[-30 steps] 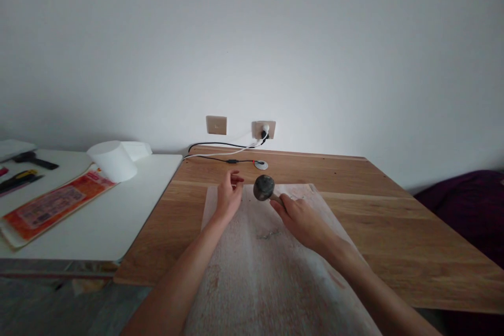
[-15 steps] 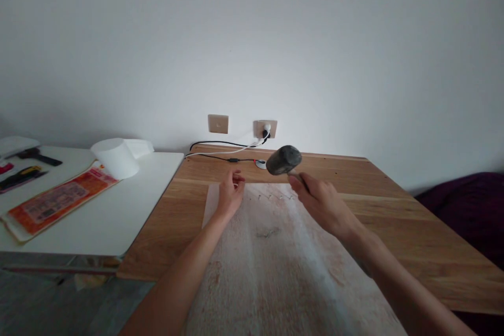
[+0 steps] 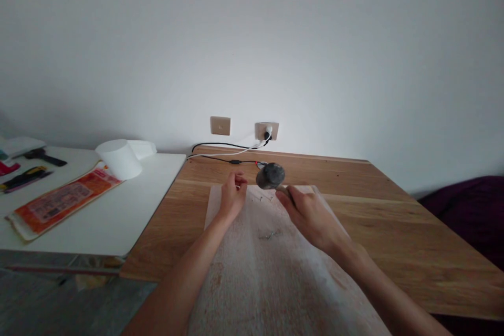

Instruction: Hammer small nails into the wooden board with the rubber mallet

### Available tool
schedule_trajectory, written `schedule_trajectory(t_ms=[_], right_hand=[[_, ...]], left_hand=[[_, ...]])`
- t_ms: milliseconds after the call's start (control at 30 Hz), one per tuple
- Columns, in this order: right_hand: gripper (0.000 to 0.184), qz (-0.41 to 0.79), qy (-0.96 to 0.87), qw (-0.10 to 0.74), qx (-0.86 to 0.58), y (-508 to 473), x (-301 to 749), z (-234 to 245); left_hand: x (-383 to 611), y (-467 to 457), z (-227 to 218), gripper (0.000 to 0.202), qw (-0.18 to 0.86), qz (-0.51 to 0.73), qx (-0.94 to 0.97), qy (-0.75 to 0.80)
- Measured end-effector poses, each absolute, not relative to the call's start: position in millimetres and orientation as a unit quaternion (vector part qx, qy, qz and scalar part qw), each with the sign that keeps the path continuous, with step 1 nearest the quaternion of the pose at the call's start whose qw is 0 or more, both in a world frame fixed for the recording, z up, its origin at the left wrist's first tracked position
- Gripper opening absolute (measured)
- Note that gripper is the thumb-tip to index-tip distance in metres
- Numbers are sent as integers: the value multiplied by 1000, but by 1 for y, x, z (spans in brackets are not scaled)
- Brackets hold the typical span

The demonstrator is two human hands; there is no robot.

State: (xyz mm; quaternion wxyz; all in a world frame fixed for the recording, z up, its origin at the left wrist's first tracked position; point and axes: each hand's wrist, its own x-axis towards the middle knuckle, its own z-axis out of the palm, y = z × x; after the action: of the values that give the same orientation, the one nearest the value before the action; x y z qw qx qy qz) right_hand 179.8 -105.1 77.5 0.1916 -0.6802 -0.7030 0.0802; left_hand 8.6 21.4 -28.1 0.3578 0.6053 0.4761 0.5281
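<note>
My right hand (image 3: 309, 215) grips the handle of a mallet with a dark, blunt head (image 3: 270, 176). The mallet head hangs over the far end of a pale, worn wooden board (image 3: 252, 283). At the board's far left corner is my left hand (image 3: 233, 194), its thumb and fingers drawn together; whatever is between them is too small to make out. Just right of that hand, small nails (image 3: 261, 199) stick up from the board, and the mallet and right hand partly cover that row. Nearer to me lies a little heap of loose nails (image 3: 270, 234).
The board lies on a brown wooden table (image 3: 378, 231) against the wall. Behind it, cables (image 3: 232, 160) run to a wall socket (image 3: 266, 130). A white table (image 3: 145, 205) at left carries an orange packet (image 3: 59, 199), a white roll (image 3: 118, 159) and tools (image 3: 25, 178).
The mallet in my right hand has moved left and down, nearer my left hand. My left hand stays almost where it was, and the view has shifted slightly.
</note>
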Motion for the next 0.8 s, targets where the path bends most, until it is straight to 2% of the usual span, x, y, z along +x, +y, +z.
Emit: schedule_trajectory(t_ms=[133, 267, 500, 800], right_hand=[[38, 96, -694, 128, -702, -93, 180, 42], [41, 89, -689, 126, -708, -94, 183, 52], [41, 100, -687, 178, -697, -99, 183, 73], [45, 115, -678, 337, -643, -122, 182, 110]], left_hand=[[7, 20, -29, 29, 359, 529, 621, 454], [7, 22, -33, 28, 349, 532, 624, 453], [7, 24, -34, 28, 354, 532, 617, 459], [11, 25, -31, 22, 350, 520, 612, 482]])
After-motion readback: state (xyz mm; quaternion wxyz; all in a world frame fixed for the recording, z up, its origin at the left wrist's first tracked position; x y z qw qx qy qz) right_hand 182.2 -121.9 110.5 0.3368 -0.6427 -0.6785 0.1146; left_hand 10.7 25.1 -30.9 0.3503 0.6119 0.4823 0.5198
